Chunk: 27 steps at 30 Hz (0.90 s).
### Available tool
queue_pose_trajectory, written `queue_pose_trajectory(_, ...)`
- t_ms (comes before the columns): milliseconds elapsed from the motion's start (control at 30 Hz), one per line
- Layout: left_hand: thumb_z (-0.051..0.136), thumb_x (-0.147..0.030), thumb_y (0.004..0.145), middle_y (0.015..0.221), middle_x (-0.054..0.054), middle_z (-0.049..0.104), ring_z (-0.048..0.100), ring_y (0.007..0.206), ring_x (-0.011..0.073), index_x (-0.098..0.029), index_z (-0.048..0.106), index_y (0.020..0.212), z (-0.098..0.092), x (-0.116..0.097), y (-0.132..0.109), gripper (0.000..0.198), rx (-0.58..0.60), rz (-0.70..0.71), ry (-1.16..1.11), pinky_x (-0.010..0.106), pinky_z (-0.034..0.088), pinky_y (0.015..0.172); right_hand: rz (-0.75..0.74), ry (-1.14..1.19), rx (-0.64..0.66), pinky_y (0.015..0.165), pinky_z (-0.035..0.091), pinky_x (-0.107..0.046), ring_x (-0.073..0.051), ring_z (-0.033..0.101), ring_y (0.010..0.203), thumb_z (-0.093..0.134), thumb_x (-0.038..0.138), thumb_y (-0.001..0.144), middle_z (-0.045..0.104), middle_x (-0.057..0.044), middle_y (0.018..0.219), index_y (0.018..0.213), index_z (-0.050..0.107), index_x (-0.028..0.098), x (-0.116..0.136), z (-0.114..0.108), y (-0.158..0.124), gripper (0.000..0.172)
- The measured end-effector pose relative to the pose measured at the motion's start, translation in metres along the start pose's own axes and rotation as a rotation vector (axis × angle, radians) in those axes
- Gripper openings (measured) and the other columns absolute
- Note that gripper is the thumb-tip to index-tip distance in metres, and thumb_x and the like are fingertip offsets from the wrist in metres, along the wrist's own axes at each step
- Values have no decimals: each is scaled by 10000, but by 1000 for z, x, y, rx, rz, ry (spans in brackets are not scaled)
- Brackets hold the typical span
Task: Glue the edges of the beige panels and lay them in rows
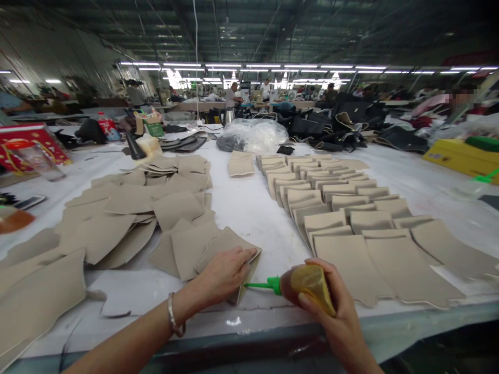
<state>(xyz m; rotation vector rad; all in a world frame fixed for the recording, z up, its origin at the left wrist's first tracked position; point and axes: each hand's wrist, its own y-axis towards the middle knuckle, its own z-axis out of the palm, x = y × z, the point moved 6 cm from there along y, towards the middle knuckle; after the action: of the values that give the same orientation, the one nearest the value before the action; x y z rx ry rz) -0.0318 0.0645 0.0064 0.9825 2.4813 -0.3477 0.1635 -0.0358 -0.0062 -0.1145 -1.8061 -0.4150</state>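
White tabletop (253, 218), flat beige panel (222, 244), squeezable amber bottle (312, 280), green nozzle (262, 284).

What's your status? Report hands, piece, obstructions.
Left hand on beige piece. Right hand gripping glue bottle, green nozzle at piece's edge. Nothing between them.

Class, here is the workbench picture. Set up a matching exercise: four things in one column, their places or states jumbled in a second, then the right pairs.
1 squeeze bottle
2 left hand
3 loose beige heap
4 overlapped beige rows

a right side of table
b holding a beige piece
c held in right hand
d left side of table

Pairs: 1-c; 2-b; 3-d; 4-a
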Motion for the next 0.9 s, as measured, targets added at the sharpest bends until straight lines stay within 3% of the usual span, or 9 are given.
queue_pose_trajectory(100,318,-221,914,1164,59,621,595,1046,218,-233,474,1321,-1,0,0,436,-5,7,-6,342,441,941,7,6,36,806,389,-297,-232,519,937,694,458,791,520,-18,1074,1179,467,254,1,3,2,493)
queue_pose_trajectory(267,312,-233,919,1130,64,633,607,1011,229,-225,487,1312,-1,0,1,431,3,4,6,363,456,919,-51,-46,-21,787,409,-290,-221,533,895,706,434,789,536,-16,1039,1174,470,257,1,-4,10,485)
queue_pose_trajectory(467,321,-229,916,1194,55,617,584,1072,210,-226,488,1313,-2,0,1,430,7,4,-42,334,426,968,-41,4,132,841,391,-314,-246,524,979,683,438,806,533,-26,1093,1185,456,259,1,9,8,477)
queue_pose_trajectory(633,328,-236,915,1197,41,619,586,1067,206,-257,498,1304,-2,0,1,425,13,-4,-60,322,422,962,-91,-94,-24,779,411,-304,-226,520,879,701,433,792,523,-25,1021,1160,478,239,6,-4,26,473)
queue_pose_trajectory(767,331,-225,911,1172,31,630,595,1046,199,-272,515,1289,-2,1,3,423,11,1,-71,314,429,950,-132,-110,-62,805,409,-299,-224,514,914,704,415,795,518,-28,1041,1156,479,236,8,-9,34,462)
queue_pose_trajectory(900,337,-216,906,1187,42,625,590,1057,198,-243,518,1289,-2,2,4,425,24,-6,-81,315,424,961,-120,-85,54,792,415,-295,-221,530,907,694,430,801,519,-28,1065,1173,476,241,6,-1,27,470)
